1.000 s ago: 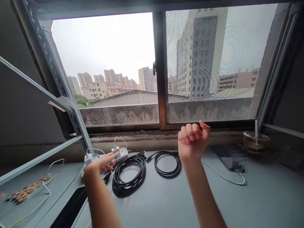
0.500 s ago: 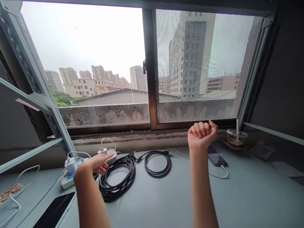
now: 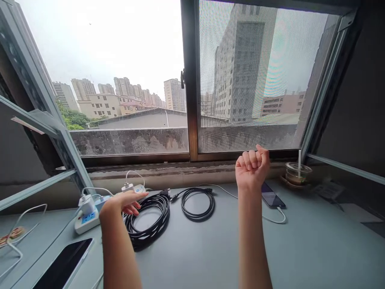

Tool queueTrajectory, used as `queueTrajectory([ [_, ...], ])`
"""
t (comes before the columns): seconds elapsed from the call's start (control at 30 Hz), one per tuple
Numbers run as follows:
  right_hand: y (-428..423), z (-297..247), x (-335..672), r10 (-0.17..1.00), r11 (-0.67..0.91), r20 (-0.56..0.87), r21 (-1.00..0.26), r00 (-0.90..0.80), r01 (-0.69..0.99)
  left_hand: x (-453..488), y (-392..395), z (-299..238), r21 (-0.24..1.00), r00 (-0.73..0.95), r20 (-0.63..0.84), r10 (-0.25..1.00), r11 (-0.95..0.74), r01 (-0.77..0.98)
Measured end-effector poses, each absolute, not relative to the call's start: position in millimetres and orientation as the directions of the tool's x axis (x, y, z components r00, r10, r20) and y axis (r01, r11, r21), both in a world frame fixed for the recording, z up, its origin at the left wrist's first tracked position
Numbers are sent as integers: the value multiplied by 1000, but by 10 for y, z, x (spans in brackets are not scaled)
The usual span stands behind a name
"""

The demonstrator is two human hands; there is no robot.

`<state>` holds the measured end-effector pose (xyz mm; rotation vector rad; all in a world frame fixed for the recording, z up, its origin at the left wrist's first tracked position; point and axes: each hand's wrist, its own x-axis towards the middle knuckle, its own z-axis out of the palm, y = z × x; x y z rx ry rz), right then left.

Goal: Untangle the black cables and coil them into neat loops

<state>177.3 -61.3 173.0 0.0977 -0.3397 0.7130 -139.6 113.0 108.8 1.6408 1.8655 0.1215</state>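
Note:
My left hand [image 3: 124, 201] reaches forward over the near edge of a large coil of black cable [image 3: 149, 218] on the grey desk; its fingers are stretched out and loosely curled, with nothing in them. A white power strip [image 3: 90, 212] with white chargers plugged in lies just left of that hand. My right hand [image 3: 252, 167] is raised above the desk in a closed fist, with nothing visible in it. A smaller black cable coil [image 3: 197, 202] lies between the two hands.
A phone [image 3: 270, 195] on a white charging cable lies behind my right wrist. Another phone [image 3: 64, 265] lies at the near left. A clear plastic cup with a straw [image 3: 296, 171] stands at the window sill. Metal shelf rails [image 3: 39, 120] frame the left side.
The view has shifted a little, bringing the near left phone into view. Both hands hold nearly the same poses; my right fist has closed tighter.

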Motion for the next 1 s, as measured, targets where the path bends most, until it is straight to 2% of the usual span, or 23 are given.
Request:
queueTrajectory([
  [0.07, -604, 1717, 1787, 643, 730, 358, -17, 677, -683, -1275, 1109, 1068, 441, -38, -495, 868, 289, 849],
  [0.4, -618, 1696, 1784, 678, 612, 484, 45, 553, -789, -1135, 1213, 1011, 412, -3, -531, 848, 261, 873],
  [0.6, -682, 1656, 1907, 689, 563, 487, 105, 536, -820, -931, 1262, 771, 358, 63, -663, 746, 241, 902],
  [0.8, -964, 1508, 2131, 610, 583, 432, 325, 665, -745, -927, 1254, 614, 364, 103, -700, 707, 230, 903],
  [0.93, -1192, 1430, 2232, 623, 491, 401, 467, 671, -735, -982, 1204, 641, 450, 174, -632, 755, 175, 876],
  [1.0, -1284, 1437, 2229, 625, 447, 408, 511, 665, -734, -951, 1190, 670, 452, 174, -610, 773, 160, 877],
])
